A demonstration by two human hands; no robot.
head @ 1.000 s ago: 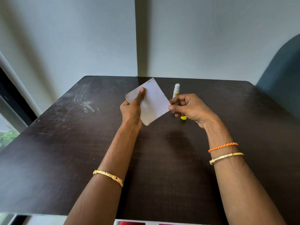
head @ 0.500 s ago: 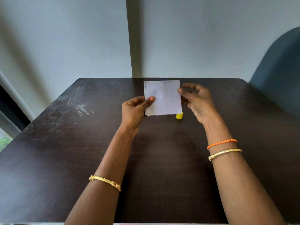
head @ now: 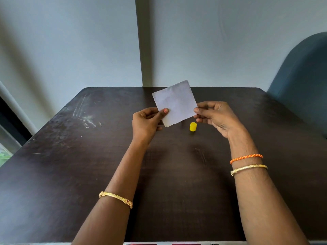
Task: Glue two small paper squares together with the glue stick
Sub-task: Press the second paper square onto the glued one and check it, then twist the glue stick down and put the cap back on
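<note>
1. The paper is up in the air between my two hands, above the far middle of the counter. It is tilted, its upper corner pointing away from me toward the wall. I see one pale sheet face; whether a second square lies flat behind it I cannot tell.
2. My left hand pinches the paper near its lower left edge, thumb on the side facing me and the curled fingers behind.
3. My right hand pinches the right corner of the paper between thumb and fingertips. Both hands are closed on the same sheet, one at each side, with the sheet spanning the gap.
4. The glue stick shows only as a short yellow end on the counter, just below the paper's lower right edge. The rest is hidden behind the paper, so I judge that it lies with its long axis running away from me, yellow end toward me.
5. What the next move turns on: the glue stick sits just under and slightly left of my right hand, well nearer to it than to my left. I judge the right hand should let go and drop onto the stick while the left keeps the paper.
6. Further out: the dark counter has pale smears at the far left, and a blue-grey chair stands at its right.
</note>
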